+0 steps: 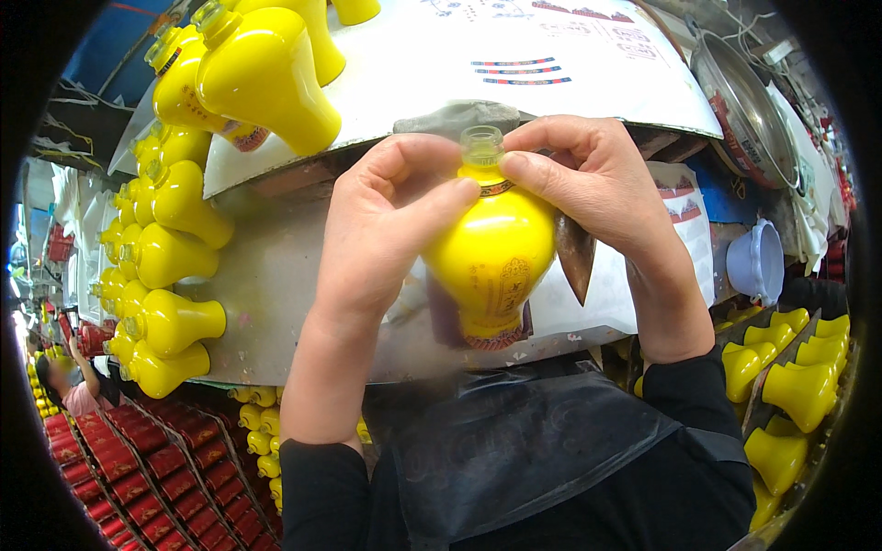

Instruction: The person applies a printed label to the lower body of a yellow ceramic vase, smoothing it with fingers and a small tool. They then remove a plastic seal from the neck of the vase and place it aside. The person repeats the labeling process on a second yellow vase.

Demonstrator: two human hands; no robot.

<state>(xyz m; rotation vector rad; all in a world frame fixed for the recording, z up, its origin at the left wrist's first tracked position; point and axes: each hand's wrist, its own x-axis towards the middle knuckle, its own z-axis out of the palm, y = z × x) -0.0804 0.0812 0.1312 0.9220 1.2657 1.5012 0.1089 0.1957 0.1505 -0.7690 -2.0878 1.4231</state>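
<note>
A glossy yellow bottle [496,241] stands in front of me, with a clear glass mouth, a printed panel on its body and a patterned band round its base. A narrow dark patterned strip [496,189] lies round the base of its neck. My left hand [390,197] is closed at the neck's left side, thumb pressed by the strip's end. From the right, my right hand [588,174] grips the neck, its thumb just above the strip. Below the right palm a brown pointed scraper-like tool [575,257] hangs down; the fingers behind it are hidden.
Three patterned strips [521,71] and other printed decals lie on the white sheet [413,55] ahead. Several yellow bottles [179,243] crowd the left. A metal basin [744,110] and a pale blue bucket [756,262] are at right. Red boxes [138,468] and a person [78,381] appear lower left.
</note>
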